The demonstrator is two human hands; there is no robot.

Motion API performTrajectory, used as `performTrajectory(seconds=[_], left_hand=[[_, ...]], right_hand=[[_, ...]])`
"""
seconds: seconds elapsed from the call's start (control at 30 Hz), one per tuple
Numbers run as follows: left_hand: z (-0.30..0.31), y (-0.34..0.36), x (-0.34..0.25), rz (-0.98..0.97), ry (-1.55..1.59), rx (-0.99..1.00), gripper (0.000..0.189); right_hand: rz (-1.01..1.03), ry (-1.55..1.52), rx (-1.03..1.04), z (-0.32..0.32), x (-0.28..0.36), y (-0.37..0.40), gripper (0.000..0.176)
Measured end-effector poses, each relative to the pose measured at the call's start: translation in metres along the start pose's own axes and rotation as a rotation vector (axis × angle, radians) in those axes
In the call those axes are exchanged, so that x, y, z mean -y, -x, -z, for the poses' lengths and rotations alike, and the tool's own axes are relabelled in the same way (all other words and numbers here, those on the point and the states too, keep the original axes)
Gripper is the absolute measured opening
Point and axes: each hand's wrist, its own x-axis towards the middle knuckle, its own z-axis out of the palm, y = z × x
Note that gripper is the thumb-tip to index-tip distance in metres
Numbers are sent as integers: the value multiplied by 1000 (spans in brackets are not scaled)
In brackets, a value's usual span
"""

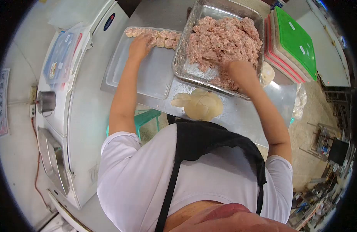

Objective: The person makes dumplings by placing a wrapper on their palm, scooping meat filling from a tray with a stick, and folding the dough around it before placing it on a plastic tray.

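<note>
My left hand is over the near side of a row of meat-filled dumplings on a translucent plastic tray lid. Its fingers are bent around a dumpling in the row, partly hiding it. My right hand reaches into a deep metal pan and touches a large heap of ground meat mixture. Motion smears this hand, and its fingertips are hidden against the meat. Between my body and the pan, thin round dumpling wrappers lie overlapping on the metal table.
Stacked containers with a green lid stand right of the pan. A pale round piece lies beside its right edge. To the left is a white freezer bearing a blue-lidded box. A green stool stands beneath the table edge.
</note>
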Motion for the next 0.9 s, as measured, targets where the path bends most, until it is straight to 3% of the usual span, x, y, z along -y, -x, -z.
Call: performTrajectory(seconds=[0.13,0.23,0.3,0.37,0.43,0.5,0.57,0.67,0.73,0.77,0.83,0.9], left_hand=[[1,-3,1,-22,22,-23,50],[17,4,-13,26,50,-51,50],[35,17,-39,-21,96,-313,39],[64,44,-88,-100,429,-289,25],[69,75,-133,-304,617,-243,17],[51,107,-169,-483,750,-95,18],[43,133,-199,-436,849,192,19],[28,152,-223,-464,832,61,20],[12,157,-224,-394,758,29,22],[3,157,-222,-338,688,1,23],[-12,155,-214,-338,632,11,23],[-9,154,-213,-321,580,15,24]], right_hand=[[68,-5,-22,14,56,38,17],[42,58,87,53,35,31,18],[-65,127,-21,79,18,14,20],[20,72,-76,55,18,12,20],[103,14,-138,28,30,19,20],[148,26,17,14,56,42,19],[171,85,5,39,45,49,16],[76,130,122,55,5,26,17],[133,104,-170,31,-16,9,23],[138,99,-173,24,-4,19,23],[236,-65,-3,17,34,42,16],[233,-14,8,25,25,52,16]])
